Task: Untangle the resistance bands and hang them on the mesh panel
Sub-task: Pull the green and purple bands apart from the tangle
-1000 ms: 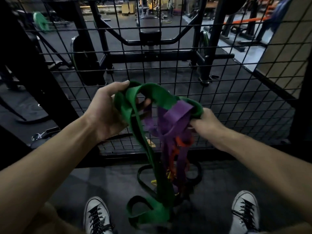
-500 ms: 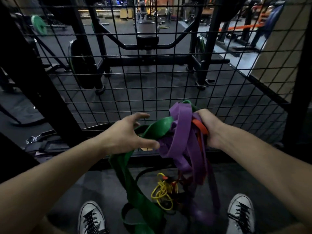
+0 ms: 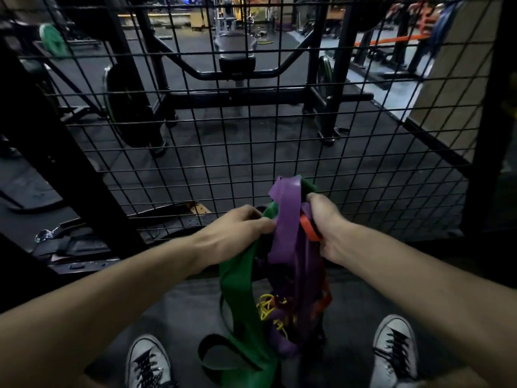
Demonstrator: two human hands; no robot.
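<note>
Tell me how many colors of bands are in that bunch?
4. The purple band is at the top, the orange band by the right hand, the green band under the left hand, the yellow band low down. More may hide inside.

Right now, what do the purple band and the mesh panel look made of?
Purple band: likely rubber or latex with a matte, faintly sheened finish; it folds and drapes limply. Mesh panel: probably black-coated metal wire; thin rigid rods form an even grid.
</note>
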